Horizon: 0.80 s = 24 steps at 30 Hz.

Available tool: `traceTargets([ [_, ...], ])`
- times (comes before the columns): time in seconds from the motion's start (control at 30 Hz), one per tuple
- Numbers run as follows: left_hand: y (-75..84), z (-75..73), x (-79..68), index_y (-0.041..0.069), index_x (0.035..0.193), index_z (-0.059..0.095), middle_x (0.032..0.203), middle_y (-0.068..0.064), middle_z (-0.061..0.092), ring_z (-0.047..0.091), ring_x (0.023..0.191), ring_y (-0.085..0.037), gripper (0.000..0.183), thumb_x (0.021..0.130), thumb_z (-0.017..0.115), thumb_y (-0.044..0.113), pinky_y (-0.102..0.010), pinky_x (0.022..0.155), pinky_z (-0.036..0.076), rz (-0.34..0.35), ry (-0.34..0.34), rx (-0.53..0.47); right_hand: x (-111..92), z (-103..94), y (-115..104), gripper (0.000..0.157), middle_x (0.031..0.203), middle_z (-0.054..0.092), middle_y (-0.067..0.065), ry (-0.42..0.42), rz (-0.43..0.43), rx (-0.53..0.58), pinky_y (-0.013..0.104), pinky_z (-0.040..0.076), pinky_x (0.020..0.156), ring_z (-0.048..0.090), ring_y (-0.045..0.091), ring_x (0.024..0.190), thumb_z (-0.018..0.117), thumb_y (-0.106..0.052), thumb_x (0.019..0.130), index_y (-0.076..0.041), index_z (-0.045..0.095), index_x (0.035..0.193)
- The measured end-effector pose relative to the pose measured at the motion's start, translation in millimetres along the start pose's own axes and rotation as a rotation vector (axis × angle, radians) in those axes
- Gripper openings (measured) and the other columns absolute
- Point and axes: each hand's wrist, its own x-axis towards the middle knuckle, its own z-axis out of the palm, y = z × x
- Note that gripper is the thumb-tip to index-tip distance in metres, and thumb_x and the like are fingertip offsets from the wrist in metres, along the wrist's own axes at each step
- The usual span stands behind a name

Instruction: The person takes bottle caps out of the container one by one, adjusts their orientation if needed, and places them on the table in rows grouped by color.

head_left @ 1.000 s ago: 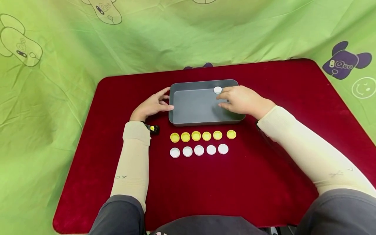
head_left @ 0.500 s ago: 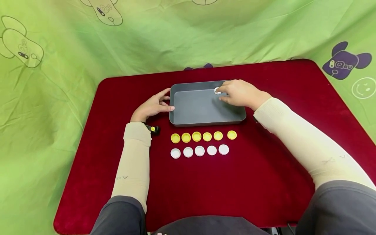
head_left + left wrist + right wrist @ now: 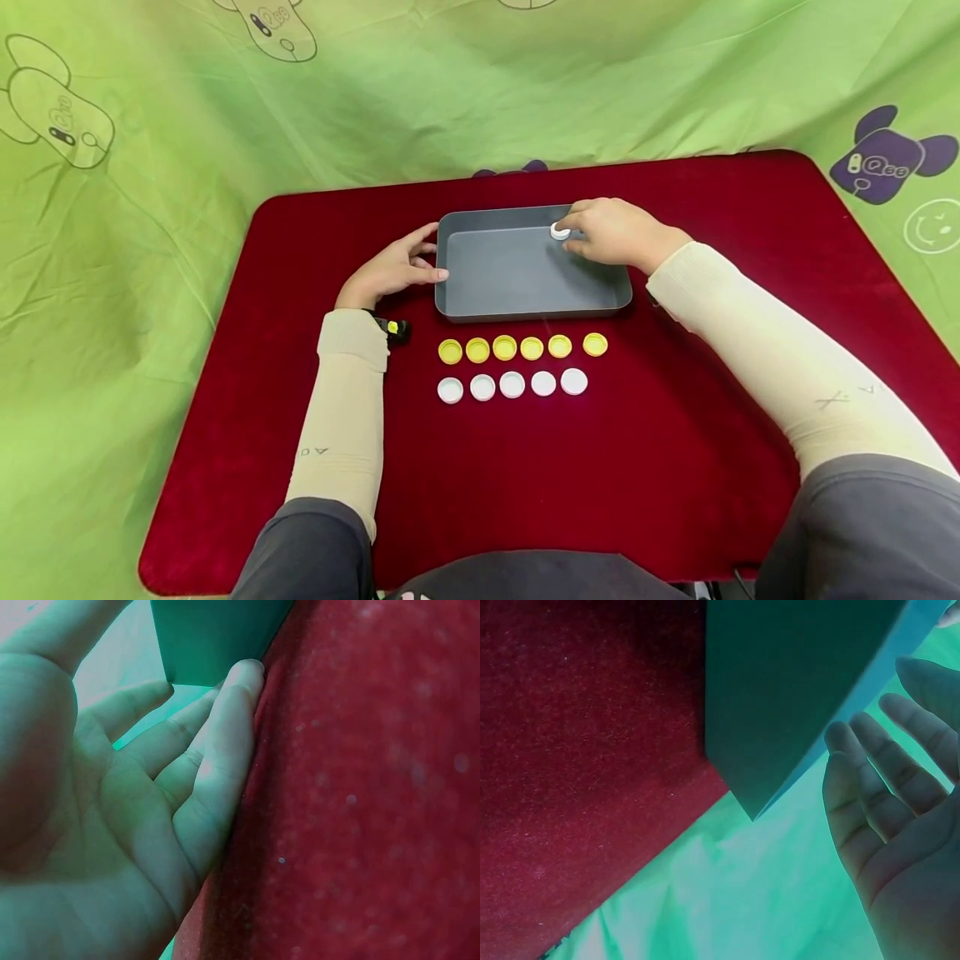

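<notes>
A grey rectangular tray (image 3: 517,267) stands toward the back of the table. My left hand (image 3: 390,271) steadies its left end, thumb tip over the rim, fingers extended by the outer wall. In the left wrist view those straight fingers (image 3: 214,761) reach the tray corner (image 3: 217,641). At the tray's back right sits a white cap (image 3: 559,232), partly covered by the index finger of my right hand (image 3: 611,233), which touches it. The right wrist view shows the right hand (image 3: 907,802) with fingers spread, beside the tray wall (image 3: 780,690); the cap is hidden there.
In front of the tray, several yellow caps (image 3: 504,347) form a row, hollow side up. A second row, of several white caps (image 3: 512,384), lies nearer the person. Red cloth (image 3: 660,500) covers the table, and a green curtain (image 3: 525,92) hangs behind.
My right hand has shifted slightly toward the back of the tray, its index finger coming over the white cap. The left hand and the rows of caps stay put.
</notes>
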Motion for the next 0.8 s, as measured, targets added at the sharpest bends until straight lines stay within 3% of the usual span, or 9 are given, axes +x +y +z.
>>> traceTargets([
  [0.33, -0.8, 0.4, 1.6, 0.031, 0.155, 0.022, 0.143, -0.007, 0.045, 0.060, 0.102, -0.026, 0.095, 0.081, 0.081, 0.027, -0.035, 0.091, 0.046, 0.004, -0.012, -0.015, 11, -0.5, 4, 0.033, 0.119, 0.062, 0.018, -0.016, -0.008, 0.012, 0.050, 0.043, 0.096, 0.058, 0.034, 0.110, 0.065, -0.017, 0.092, 0.000, 0.066, 0.121],
  [0.57, 29.7, 2.0, -17.2, 0.018, 0.157, 0.019, 0.145, -0.013, 0.042, 0.060, 0.102, -0.026, 0.095, 0.084, 0.079, 0.019, -0.034, 0.091, 0.046, -0.025, -0.039, -0.014, 19, 4.2, 7, 0.032, 0.120, 0.062, 0.018, -0.030, -0.001, 0.037, 0.050, 0.042, 0.097, 0.057, 0.034, 0.111, 0.064, -0.016, 0.092, 0.000, 0.067, 0.120],
  [0.8, 31.8, 2.0, -18.0, 0.018, 0.157, 0.019, 0.144, -0.014, 0.043, 0.060, 0.101, -0.026, 0.094, 0.084, 0.079, 0.019, -0.035, 0.091, 0.045, -0.016, -0.040, -0.015, 21, 7.1, 9, 0.033, 0.121, 0.062, 0.018, -0.051, 0.014, 0.041, 0.050, 0.043, 0.096, 0.057, 0.035, 0.111, 0.063, -0.016, 0.092, -0.001, 0.066, 0.121],
])
